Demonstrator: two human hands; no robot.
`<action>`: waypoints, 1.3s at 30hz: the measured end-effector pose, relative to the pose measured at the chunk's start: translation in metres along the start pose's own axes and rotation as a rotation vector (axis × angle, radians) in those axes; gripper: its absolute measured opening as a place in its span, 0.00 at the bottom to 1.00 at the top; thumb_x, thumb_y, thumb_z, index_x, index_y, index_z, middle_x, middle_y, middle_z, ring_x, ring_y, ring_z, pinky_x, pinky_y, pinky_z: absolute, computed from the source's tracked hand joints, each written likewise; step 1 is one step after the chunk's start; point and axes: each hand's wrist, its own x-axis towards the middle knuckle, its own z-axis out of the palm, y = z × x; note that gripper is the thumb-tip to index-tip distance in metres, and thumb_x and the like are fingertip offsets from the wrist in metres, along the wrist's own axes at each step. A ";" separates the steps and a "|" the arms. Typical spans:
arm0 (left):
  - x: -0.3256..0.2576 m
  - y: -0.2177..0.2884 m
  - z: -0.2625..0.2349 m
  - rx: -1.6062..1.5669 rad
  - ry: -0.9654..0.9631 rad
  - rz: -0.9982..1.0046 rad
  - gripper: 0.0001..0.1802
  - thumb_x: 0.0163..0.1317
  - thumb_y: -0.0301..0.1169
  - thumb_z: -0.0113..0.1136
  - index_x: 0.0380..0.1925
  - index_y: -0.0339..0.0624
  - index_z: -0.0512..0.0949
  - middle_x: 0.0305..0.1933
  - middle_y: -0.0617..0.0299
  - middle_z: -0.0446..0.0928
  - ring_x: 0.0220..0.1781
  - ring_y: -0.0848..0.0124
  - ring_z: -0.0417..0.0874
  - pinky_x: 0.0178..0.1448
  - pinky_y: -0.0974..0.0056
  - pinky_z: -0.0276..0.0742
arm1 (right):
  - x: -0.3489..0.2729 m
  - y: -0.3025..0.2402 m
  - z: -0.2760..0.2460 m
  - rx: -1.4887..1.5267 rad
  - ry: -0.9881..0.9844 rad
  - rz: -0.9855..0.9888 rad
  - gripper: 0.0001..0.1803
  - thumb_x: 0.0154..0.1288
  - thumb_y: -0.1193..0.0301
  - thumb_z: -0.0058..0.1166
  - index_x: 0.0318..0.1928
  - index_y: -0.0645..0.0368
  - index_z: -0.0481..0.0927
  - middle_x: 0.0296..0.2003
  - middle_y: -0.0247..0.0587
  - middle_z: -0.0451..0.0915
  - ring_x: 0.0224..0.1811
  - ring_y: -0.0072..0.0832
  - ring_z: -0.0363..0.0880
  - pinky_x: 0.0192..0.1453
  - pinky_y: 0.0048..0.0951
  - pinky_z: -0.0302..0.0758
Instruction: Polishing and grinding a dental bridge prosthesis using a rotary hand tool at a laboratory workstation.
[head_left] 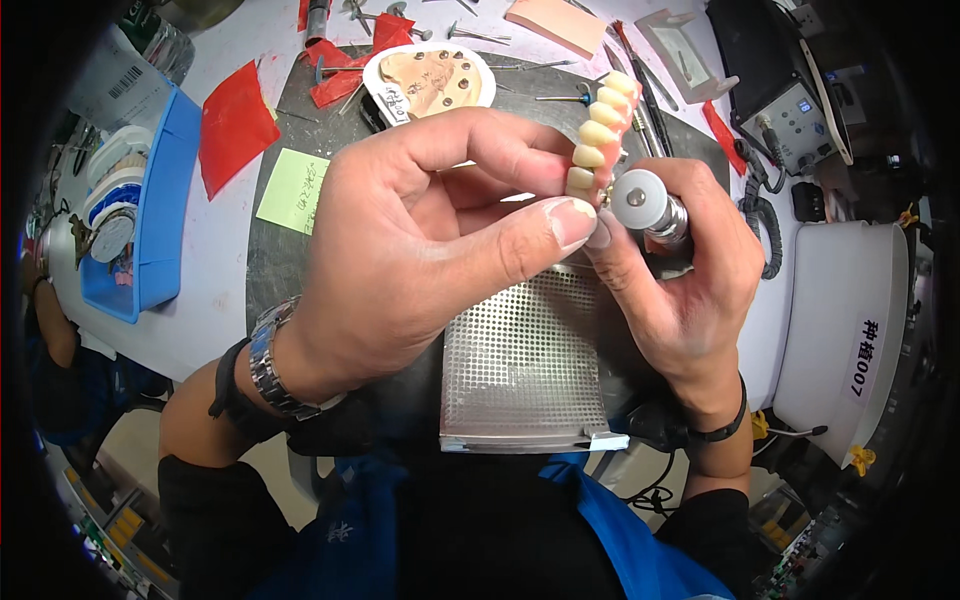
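Note:
My left hand [400,240] pinches one end of a dental bridge [603,128], a curved row of yellowish teeth on pink gum material, between thumb and fingers. The bridge stands up and tilts to the right. My right hand [700,280] is wrapped round a silver handpiece [668,225], which has a round white disc [638,200] facing me. Its thumb meets my left thumb at the lower end of the bridge. Whether any tool tip touches the bridge is hidden. Beyond my left hand lies a dental model [430,80] with dark holes in its tan top.
Below my hands sits a perforated metal grille [520,360]. A blue bin [165,200] with models stands at left, near a red sheet [238,128] and a green note [292,190]. At right are a control box [795,125], its coiled cord [770,235] and a white container [840,330].

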 end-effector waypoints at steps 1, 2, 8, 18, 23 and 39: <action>0.000 0.000 0.000 -0.010 0.003 0.005 0.07 0.62 0.18 0.61 0.40 0.30 0.75 0.53 0.48 0.77 0.55 0.68 0.80 0.63 0.61 0.75 | 0.000 0.000 0.000 0.005 0.001 -0.008 0.14 0.58 0.72 0.69 0.40 0.64 0.79 0.30 0.38 0.79 0.28 0.24 0.77 0.34 0.23 0.72; -0.001 0.000 -0.001 -0.002 -0.005 0.007 0.07 0.62 0.18 0.61 0.40 0.30 0.75 0.53 0.47 0.77 0.55 0.67 0.80 0.63 0.60 0.75 | -0.001 0.001 0.001 0.010 0.002 -0.015 0.14 0.58 0.72 0.69 0.41 0.65 0.79 0.30 0.38 0.79 0.29 0.24 0.77 0.35 0.23 0.73; -0.001 -0.002 -0.002 0.001 -0.007 0.014 0.07 0.62 0.18 0.61 0.40 0.29 0.75 0.54 0.47 0.76 0.56 0.66 0.79 0.64 0.60 0.75 | -0.001 0.001 0.002 0.029 -0.019 -0.024 0.14 0.60 0.71 0.67 0.42 0.66 0.80 0.32 0.39 0.80 0.30 0.24 0.77 0.37 0.23 0.72; -0.002 0.000 -0.002 -0.026 0.004 -0.011 0.09 0.61 0.17 0.62 0.40 0.30 0.75 0.53 0.48 0.75 0.56 0.67 0.79 0.65 0.60 0.74 | -0.001 0.000 0.001 0.018 -0.029 0.003 0.15 0.59 0.69 0.68 0.41 0.66 0.80 0.31 0.39 0.80 0.30 0.25 0.77 0.36 0.23 0.72; -0.002 0.000 -0.003 -0.013 -0.013 -0.004 0.09 0.60 0.17 0.63 0.40 0.31 0.75 0.53 0.48 0.75 0.57 0.66 0.80 0.65 0.60 0.75 | 0.000 -0.002 0.001 0.004 -0.022 -0.027 0.16 0.58 0.69 0.69 0.41 0.67 0.80 0.31 0.39 0.79 0.29 0.25 0.76 0.35 0.23 0.71; -0.002 0.003 0.000 -0.023 0.008 -0.029 0.08 0.60 0.16 0.63 0.38 0.32 0.75 0.53 0.50 0.75 0.54 0.70 0.80 0.63 0.63 0.75 | -0.002 0.005 0.002 0.035 0.015 -0.079 0.18 0.59 0.70 0.69 0.44 0.67 0.79 0.31 0.37 0.78 0.28 0.22 0.74 0.35 0.22 0.70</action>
